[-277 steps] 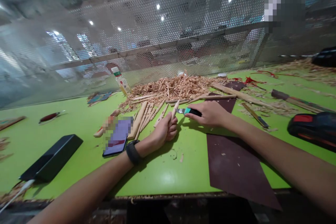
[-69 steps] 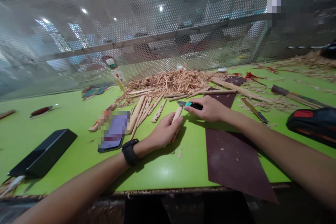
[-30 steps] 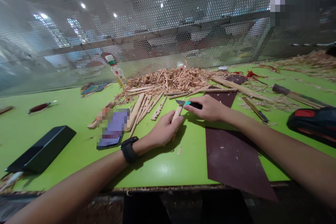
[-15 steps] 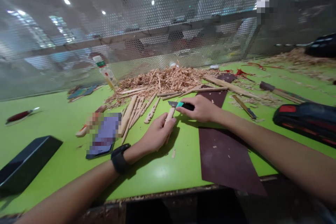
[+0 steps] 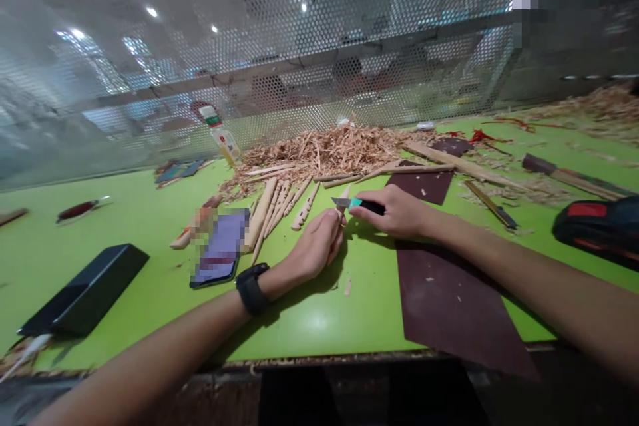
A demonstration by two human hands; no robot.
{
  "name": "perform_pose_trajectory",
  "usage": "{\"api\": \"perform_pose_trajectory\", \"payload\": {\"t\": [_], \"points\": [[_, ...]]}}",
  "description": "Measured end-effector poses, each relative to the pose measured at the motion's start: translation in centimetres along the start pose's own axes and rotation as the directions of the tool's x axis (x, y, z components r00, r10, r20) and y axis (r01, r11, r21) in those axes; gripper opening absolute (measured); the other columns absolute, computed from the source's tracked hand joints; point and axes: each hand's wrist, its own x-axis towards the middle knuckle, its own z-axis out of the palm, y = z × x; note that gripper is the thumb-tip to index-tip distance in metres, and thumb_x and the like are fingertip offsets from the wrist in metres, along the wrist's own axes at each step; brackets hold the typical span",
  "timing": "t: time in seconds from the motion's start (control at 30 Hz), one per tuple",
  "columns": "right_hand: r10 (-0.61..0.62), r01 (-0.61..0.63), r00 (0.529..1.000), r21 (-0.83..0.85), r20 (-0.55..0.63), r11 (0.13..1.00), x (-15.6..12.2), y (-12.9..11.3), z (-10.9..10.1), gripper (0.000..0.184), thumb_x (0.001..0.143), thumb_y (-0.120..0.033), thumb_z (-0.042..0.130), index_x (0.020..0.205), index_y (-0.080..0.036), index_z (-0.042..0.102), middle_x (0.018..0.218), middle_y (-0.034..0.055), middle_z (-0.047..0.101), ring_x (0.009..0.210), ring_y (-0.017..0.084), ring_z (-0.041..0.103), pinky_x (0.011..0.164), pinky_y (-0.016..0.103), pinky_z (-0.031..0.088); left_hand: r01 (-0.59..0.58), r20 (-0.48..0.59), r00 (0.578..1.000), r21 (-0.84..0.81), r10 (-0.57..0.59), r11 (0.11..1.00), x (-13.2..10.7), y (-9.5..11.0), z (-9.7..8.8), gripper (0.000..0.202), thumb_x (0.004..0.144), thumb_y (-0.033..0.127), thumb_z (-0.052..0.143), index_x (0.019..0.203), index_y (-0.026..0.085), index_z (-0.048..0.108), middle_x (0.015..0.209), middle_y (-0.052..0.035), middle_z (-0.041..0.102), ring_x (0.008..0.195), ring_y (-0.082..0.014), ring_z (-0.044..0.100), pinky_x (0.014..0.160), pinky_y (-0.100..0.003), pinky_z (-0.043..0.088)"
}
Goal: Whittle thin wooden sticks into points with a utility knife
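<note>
My left hand [image 5: 319, 243], with a black watch on its wrist, is closed round a small wooden stick [image 5: 346, 194] whose pale tip pokes up past the fingers. Most of the stick is hidden in the fist. In my right hand [image 5: 399, 211] is a utility knife [image 5: 368, 205] with a black and teal handle. Its bare blade points left, close above the left thumb and beside the stick; whether it touches the wood I cannot tell. Several carved wooden sticks [image 5: 305, 206] lie just beyond my left hand.
Brown sandpaper [image 5: 449, 299] lies under my right forearm. A phone [image 5: 219, 249] and a black box [image 5: 87, 289] are at left, with a red-handled tool [image 5: 77, 210]. Wood shavings [image 5: 324, 146] and a bottle [image 5: 221, 136] stand before the mesh screen. A black-red case [image 5: 594, 229] is at right.
The view has swung slightly left, so things sit farther right. My left hand has turned over the stick, which now shows less and points up more steeply. The knife stays in my right hand.
</note>
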Motion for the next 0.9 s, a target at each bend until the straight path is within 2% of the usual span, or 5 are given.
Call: {"api": "perform_pose_trajectory", "payload": {"t": [0.27, 0.4, 0.53, 0.7, 0.9], "points": [[0.105, -0.119, 0.986, -0.109, -0.126, 0.987, 0.2, 3.2, -2.0, 0.046, 0.103, -0.058, 0.048, 0.096, -0.02, 0.074, 0.087, 0.0102, 0.075, 0.074, 0.024, 0.063, 0.068, 0.034, 0.041, 0.032, 0.028, 0.999, -0.055, -0.03, 0.998, -0.4, -0.4, 0.3, 0.045, 0.106, 0.046, 0.037, 0.07, 0.021, 0.047, 0.051, 0.0053, 0.042, 0.04, -0.0082, 0.034, 0.041, -0.022, 0.027], [0.143, -0.153, 0.982, -0.071, -0.124, 0.986, 0.3, 1.7, -1.2, 0.05, 0.104, -0.06, 0.044, 0.104, -0.019, 0.073, 0.088, 0.0106, 0.074, 0.073, 0.024, 0.063, 0.067, 0.034, 0.04, 0.111, -0.033, 0.992, -0.241, -0.122, 0.964, 0.6, -0.5, -0.1, 0.033, 0.102, 0.036, 0.032, 0.081, 0.021, 0.052, 0.049, 0.0055, 0.042, 0.036, -0.0093, 0.032, 0.036, -0.021, 0.025], [0.112, -0.116, 0.992, -0.064, -0.057, 0.991, 0.2, 0.1, -0.4, 0.052, 0.104, -0.06, 0.042, 0.104, -0.018, 0.072, 0.087, 0.009, 0.074, 0.068, 0.021, 0.06, 0.064, 0.032, 0.037, 0.142, -0.017, 0.987, -0.395, -0.162, 0.908, 0.8, -0.1, -0.1, 0.024, 0.102, 0.042, 0.042, 0.089, 0.023, 0.047, 0.059, 0.007, 0.044, 0.037, -0.0073, 0.034, 0.034, -0.017, 0.024], [0.089, -0.089, 0.996, -0.098, 0.001, 0.991, 0.1, -0.4, 0.1, 0.05, 0.105, -0.059, 0.041, 0.1, -0.019, 0.07, 0.083, 0.0072, 0.073, 0.064, 0.018, 0.056, 0.062, 0.029, 0.033, 0.157, 0.016, 0.986, -0.415, -0.165, 0.896, 0.4, 0.4, -0.2, 0.027, 0.099, 0.05, 0.054, 0.093, 0.026, 0.043, 0.062, 0.0094, 0.039, 0.036, -0.006, 0.025, 0.032, -0.015, 0.017], [0.042, -0.034, 0.998, -0.168, 0.043, 0.985, 0.0, -0.8, 0.1, 0.046, 0.104, -0.057, 0.045, 0.106, -0.021, 0.073, 0.09, 0.008, 0.077, 0.072, 0.02, 0.062, 0.063, 0.029, 0.033, 0.173, -0.037, 0.978, -0.411, -0.206, 0.895, 0.6, 0.0, -0.3, 0.026, 0.1, 0.043, 0.048, 0.089, 0.021, 0.051, 0.057, 0.0095, 0.032, 0.038, -0.0053, 0.02, 0.035, -0.014, 0.014]]}}
